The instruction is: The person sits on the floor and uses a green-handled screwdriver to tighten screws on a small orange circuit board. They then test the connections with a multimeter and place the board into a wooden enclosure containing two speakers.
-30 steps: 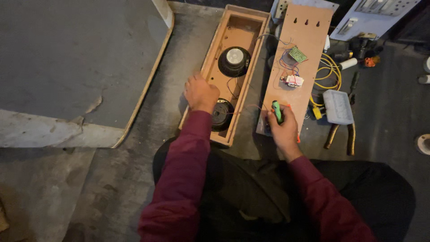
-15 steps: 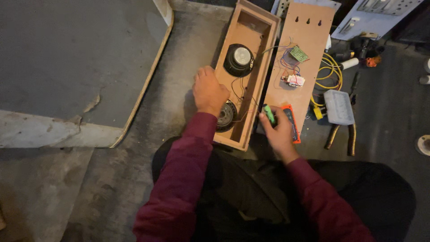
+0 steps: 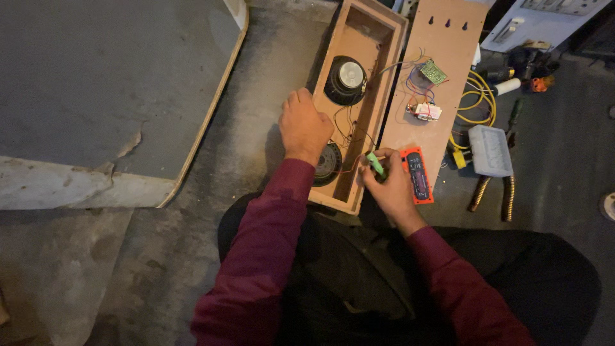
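The person's right hand (image 3: 391,186) pinches a small green cylindrical part (image 3: 375,164) between thumb and fingertips, the other fingers curled in loosely around it. The green part is short and slim, tilted, and sits just above the near right wall of the long wooden box (image 3: 333,195), close to an orange rectangular module with a dark face (image 3: 418,174) that lies on the flat wooden panel (image 3: 448,51) beside the box. Thin red and dark wires run from near the green part back into the box.

The left hand (image 3: 303,125) rests on the left wall of the box, fingers bent over the edge in a loose grip, palm down; nothing else is held in it.

The box is open-topped and shallow, made of pale brown board. Inside it are two round dark speakers: the far speaker (image 3: 346,80) with a shiny centre cap, and the near speaker (image 3: 329,163) partly hidden under the left wrist. Loose wires lie between them.

On the panel to the right are a small green circuit board (image 3: 434,72) and a small white component (image 3: 425,111), joined by coloured wires. Farther right on the floor lie a coil of yellow cable (image 3: 477,102), a grey plastic block (image 3: 490,150) and a pair of pliers (image 3: 493,192) with brownish handles
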